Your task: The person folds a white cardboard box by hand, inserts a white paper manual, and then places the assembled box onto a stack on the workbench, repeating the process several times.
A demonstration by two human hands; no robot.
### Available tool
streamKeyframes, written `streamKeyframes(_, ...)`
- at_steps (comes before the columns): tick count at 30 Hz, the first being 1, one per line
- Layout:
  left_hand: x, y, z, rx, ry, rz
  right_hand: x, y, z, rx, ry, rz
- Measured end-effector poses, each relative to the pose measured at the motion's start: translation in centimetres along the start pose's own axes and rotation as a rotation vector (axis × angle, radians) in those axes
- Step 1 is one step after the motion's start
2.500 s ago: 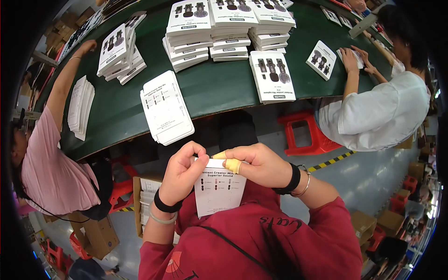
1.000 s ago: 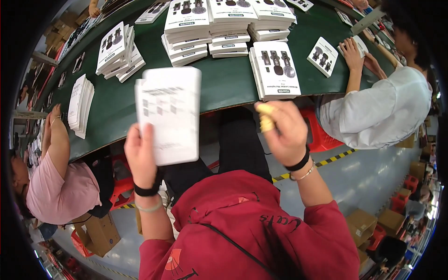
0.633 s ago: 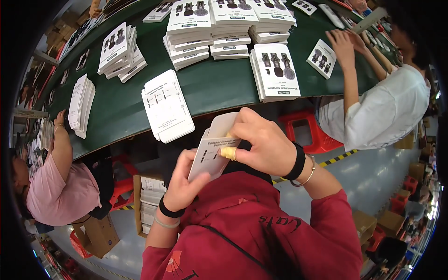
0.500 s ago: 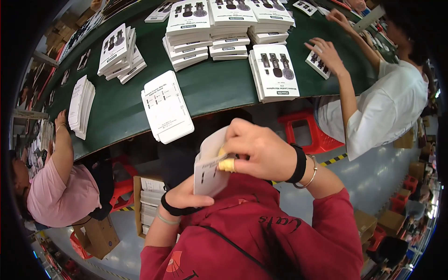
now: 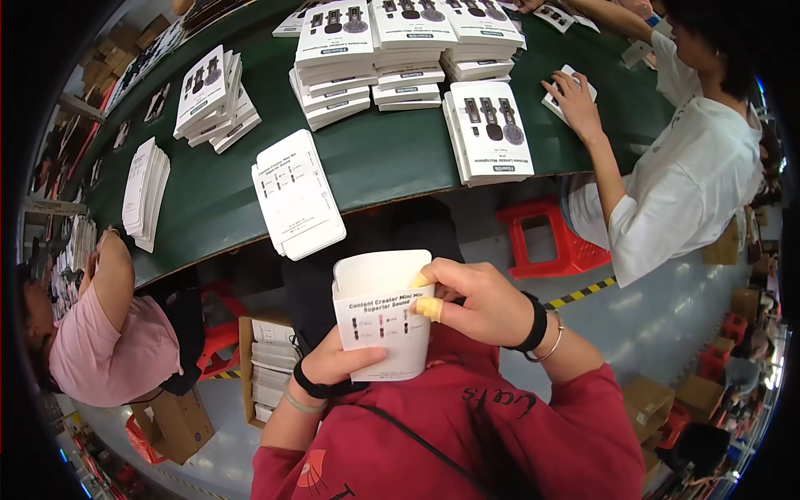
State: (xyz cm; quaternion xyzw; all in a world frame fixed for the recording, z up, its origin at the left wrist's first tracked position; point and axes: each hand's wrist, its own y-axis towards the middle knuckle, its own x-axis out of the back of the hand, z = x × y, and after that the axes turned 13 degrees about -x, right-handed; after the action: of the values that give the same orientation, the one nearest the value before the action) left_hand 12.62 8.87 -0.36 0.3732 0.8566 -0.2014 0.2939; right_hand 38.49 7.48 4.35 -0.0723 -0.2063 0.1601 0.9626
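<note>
A white cardboard sleeve (image 5: 382, 315) with small printed pictures stands upright over my lap, its top end open. My left hand (image 5: 344, 365) grips it from below at the lower left. My right hand (image 5: 477, 297) pinches its right edge, with a yellow finger cot on one fingertip. Just beyond, at the near edge of the green table (image 5: 392, 158), lies a stack of the same white sleeves (image 5: 297, 193).
Stacks of white boxes with black product pictures (image 5: 489, 130) cover the table farther back. A person in white (image 5: 683, 175) works at the right, near a red stool (image 5: 557, 242). A person in pink (image 5: 117, 333) sits left. A brown carton of sleeves (image 5: 268, 367) stands below.
My left hand laid a sleeve on the table stack, then came back to my lap. Both hands took hold of another sleeve and have popped it open into an upright tube.
</note>
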Motion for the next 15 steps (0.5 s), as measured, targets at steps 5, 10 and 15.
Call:
streamKeyframes(5, 0.3, -0.4, 0.1, 0.046, 0.245, -0.101, -1.4, -1.1, -0.4, -0.076, 0.086, -0.071)
streamKeyframes(10, -0.5, 0.6, 1.2, -0.398, 0.641, -0.367, -2.4, -0.9, -1.5, 0.029, 0.009, -0.169)
streamKeyframes(15, -1.0, 0.6, 1.9, -0.656, 0.712, -0.447, -3.6, -0.9, -1.4, -0.089, 0.4, -0.347)
